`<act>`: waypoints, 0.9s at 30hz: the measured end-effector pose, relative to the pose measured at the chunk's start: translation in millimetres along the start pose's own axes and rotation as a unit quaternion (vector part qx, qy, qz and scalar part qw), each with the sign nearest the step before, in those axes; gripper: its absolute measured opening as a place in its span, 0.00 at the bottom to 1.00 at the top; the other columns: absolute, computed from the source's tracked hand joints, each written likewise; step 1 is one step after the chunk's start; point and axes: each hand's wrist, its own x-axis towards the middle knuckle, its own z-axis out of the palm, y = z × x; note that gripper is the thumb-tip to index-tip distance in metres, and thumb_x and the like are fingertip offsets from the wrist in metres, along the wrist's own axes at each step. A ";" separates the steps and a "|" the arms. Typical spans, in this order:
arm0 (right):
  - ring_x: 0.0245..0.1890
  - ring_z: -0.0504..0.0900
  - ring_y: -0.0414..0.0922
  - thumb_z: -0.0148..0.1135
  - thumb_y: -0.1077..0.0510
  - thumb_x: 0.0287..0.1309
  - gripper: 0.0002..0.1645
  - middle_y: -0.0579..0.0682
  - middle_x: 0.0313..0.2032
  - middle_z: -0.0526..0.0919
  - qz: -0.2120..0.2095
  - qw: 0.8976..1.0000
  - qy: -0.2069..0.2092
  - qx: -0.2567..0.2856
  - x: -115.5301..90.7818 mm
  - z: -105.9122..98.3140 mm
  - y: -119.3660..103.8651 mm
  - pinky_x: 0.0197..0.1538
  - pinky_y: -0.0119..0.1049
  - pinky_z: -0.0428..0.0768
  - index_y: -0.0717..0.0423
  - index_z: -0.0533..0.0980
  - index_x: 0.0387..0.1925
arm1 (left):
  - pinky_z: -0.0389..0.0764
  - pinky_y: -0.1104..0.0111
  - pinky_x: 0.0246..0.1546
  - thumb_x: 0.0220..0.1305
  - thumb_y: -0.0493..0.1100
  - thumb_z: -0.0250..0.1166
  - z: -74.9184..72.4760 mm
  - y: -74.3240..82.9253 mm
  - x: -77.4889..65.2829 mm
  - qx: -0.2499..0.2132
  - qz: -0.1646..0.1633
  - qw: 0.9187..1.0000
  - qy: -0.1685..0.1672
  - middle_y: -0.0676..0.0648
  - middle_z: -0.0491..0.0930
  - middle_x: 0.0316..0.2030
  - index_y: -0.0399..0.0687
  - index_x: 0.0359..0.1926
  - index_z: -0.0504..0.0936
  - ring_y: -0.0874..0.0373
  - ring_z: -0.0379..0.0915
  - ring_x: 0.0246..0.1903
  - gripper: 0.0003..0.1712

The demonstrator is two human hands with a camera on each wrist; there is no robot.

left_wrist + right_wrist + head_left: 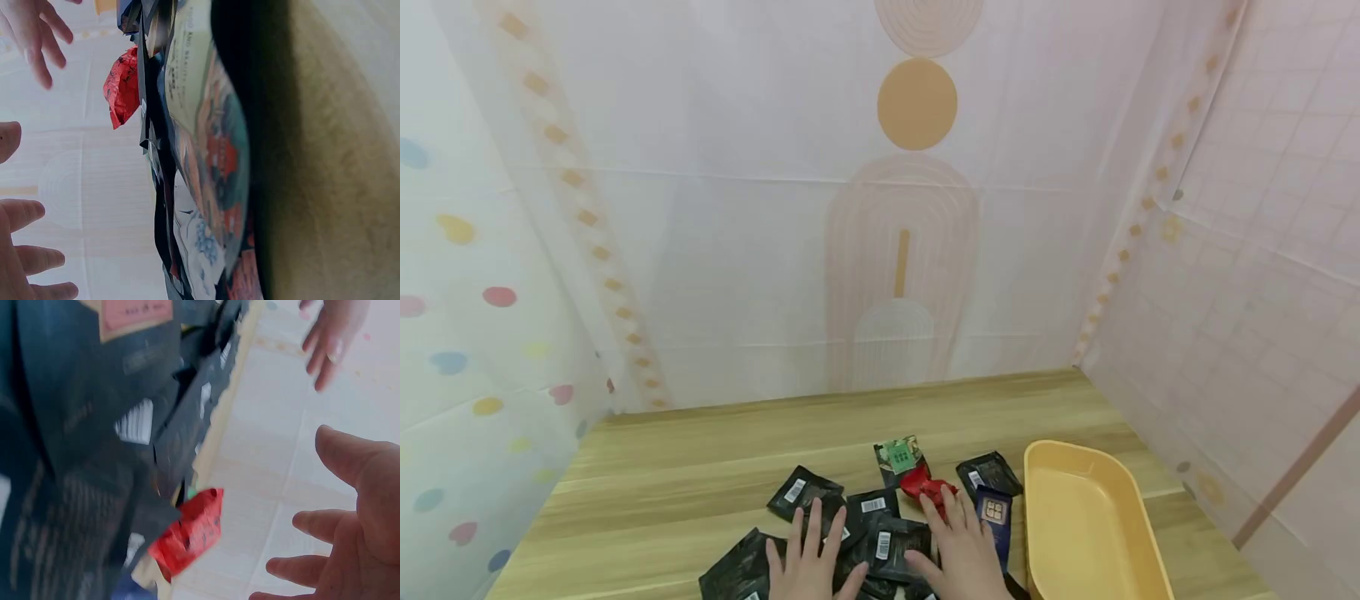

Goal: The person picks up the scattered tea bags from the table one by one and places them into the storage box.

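Observation:
Several flat black packets (901,546), some with white barcode labels, lie in a loose pile on the wooden table. My left hand (808,567) is over the left part of the pile, fingers spread and straight. Over the right part is my right hand (962,562), also with fingers spread, near a crumpled red packet (916,481). Both wrist views show a gap between the hands and the packets, and neither holds anything. Behind the red packet lies a green-labelled packet (900,456). A dark blue packet (997,518) lies right of my right hand, partly covering another black packet (987,472).
A yellow tray (1079,448) stands on the right side of the wooden table (647,492), its near end out of frame. Patterned white cloth (737,275) hangs behind the table and along both sides.

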 end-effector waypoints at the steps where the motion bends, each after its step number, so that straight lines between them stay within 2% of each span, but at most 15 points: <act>1: 0.62 0.54 0.66 0.55 0.34 0.52 0.42 0.61 0.64 0.58 0.000 1.000 0.010 -0.005 -2.1 -0.9 2.6 0.49 0.70 0.57 0.52 0.64 0.63 | 0.48 0.34 0.51 0.53 0.67 0.56 0.4 0.2 -1.0 -0.003 -0.001 1.000 -0.001 0.40 0.61 0.63 0.52 0.60 0.70 0.39 0.53 0.61 0.38; 5: 0.62 0.54 0.67 0.55 0.33 0.51 0.43 0.62 0.64 0.59 0.010 0.999 0.046 -0.016 -13.5 -10.1 13.8 0.51 0.69 0.55 0.53 0.64 0.63 | 0.47 0.33 0.51 0.53 0.67 0.56 1.0 0.4 -4.5 -0.014 -0.002 1.000 -0.011 0.40 0.60 0.63 0.52 0.60 0.69 0.39 0.53 0.61 0.38; 8: 0.61 0.55 0.68 0.55 0.34 0.51 0.43 0.65 0.62 0.61 0.010 0.995 0.093 -0.030 -26.8 -24.1 28.0 0.51 0.68 0.57 0.55 0.64 0.63 | 0.45 0.33 0.51 0.54 0.67 0.55 -0.1 0.4 -6.4 -0.020 -0.005 0.999 -0.030 0.40 0.59 0.64 0.52 0.61 0.69 0.38 0.51 0.62 0.39; 11: 0.59 0.56 0.70 0.58 0.38 0.52 0.42 0.68 0.60 0.61 0.021 0.986 0.158 -0.057 -41.6 -45.2 50.3 0.50 0.68 0.59 0.59 0.63 0.62 | 0.45 0.33 0.51 0.54 0.67 0.56 -2.0 -1.1 -5.9 -0.027 -0.010 0.999 -0.036 0.39 0.58 0.64 0.51 0.62 0.68 0.37 0.50 0.62 0.39; 14: 0.58 0.54 0.73 0.59 0.43 0.53 0.42 0.72 0.60 0.59 0.052 0.977 0.192 -0.073 -52.6 -67.6 79.4 0.49 0.69 0.57 0.64 0.61 0.62 | 0.46 0.32 0.50 0.54 0.66 0.57 -4.5 -4.3 -4.2 -0.026 -0.015 0.999 -0.025 0.37 0.58 0.63 0.51 0.62 0.67 0.36 0.50 0.62 0.39; 17: 0.56 0.51 0.77 0.58 0.44 0.55 0.43 0.77 0.58 0.56 0.084 0.977 0.183 -0.075 -62.2 -81.0 111.2 0.47 0.72 0.55 0.69 0.57 0.62 | 0.46 0.32 0.50 0.54 0.65 0.57 -6.1 -7.5 -3.6 -0.021 -0.020 0.999 -0.018 0.36 0.58 0.63 0.50 0.63 0.67 0.35 0.49 0.62 0.39; 21: 0.54 0.52 0.79 0.58 0.47 0.56 0.46 0.82 0.55 0.55 0.117 0.981 0.141 -0.056 -76.2 -84.6 146.5 0.48 0.71 0.56 0.77 0.52 0.60 | 0.45 0.32 0.50 0.55 0.65 0.56 -6.1 -8.9 -3.8 -0.022 -0.018 0.999 -0.027 0.36 0.56 0.64 0.50 0.64 0.65 0.34 0.48 0.62 0.40; 24: 0.53 0.55 0.77 0.56 0.48 0.58 0.48 0.82 0.55 0.55 0.149 0.984 0.097 -0.025 -83.7 -83.8 161.8 0.51 0.66 0.58 0.82 0.48 0.59 | 0.44 0.32 0.51 0.56 0.65 0.55 -5.3 -8.5 -1.8 -0.026 -0.011 0.999 -0.037 0.36 0.55 0.65 0.50 0.65 0.63 0.34 0.47 0.63 0.40; 27: 0.48 0.65 0.75 0.55 0.53 0.58 0.45 0.82 0.50 0.62 0.171 0.983 0.067 -0.011 -88.5 -79.3 169.0 0.47 0.62 0.67 0.86 0.47 0.57 | 0.44 0.32 0.51 0.57 0.64 0.55 -4.3 -7.9 1.1 -0.034 -0.005 0.998 -0.051 0.35 0.53 0.65 0.50 0.66 0.62 0.34 0.45 0.63 0.40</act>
